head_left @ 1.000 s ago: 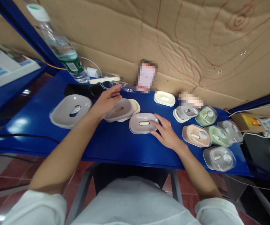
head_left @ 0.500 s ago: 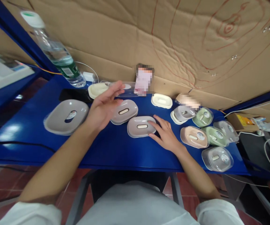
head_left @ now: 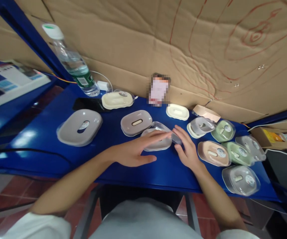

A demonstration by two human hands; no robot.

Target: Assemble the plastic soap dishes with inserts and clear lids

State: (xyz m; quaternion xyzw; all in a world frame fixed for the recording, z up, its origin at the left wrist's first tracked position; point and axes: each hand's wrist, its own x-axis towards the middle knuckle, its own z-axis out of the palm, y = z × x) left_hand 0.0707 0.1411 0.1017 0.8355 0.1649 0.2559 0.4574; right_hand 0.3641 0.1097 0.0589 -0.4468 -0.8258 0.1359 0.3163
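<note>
A clear plastic cover (head_left: 162, 125) is between my hands, tilted above a grey oval dish (head_left: 162, 145) with a slot in its middle. My left hand (head_left: 135, 150) reaches across the dish, fingers straight and thumb apart, its fingertips at the cover. At the cover's right end, my right hand (head_left: 187, 149) has it between thumb and fingers. Just left and behind lies a second grey dish (head_left: 133, 127) with a pale insert in its slot. A larger grey container (head_left: 71, 127) stands farther left. My left hand hides part of the front dish.
Several covered peach, green and grey boxes (head_left: 213, 158) crowd the table's right side. Cream pieces (head_left: 177, 112) lie along the back by a propped phone (head_left: 159, 89). A water bottle (head_left: 80, 71) stands back left, beside a black flat object (head_left: 88, 104).
My left hand has brought the clear cover from the back of the table to above the front grey dish. My right hand has moved from the dish to the cover's right end.
</note>
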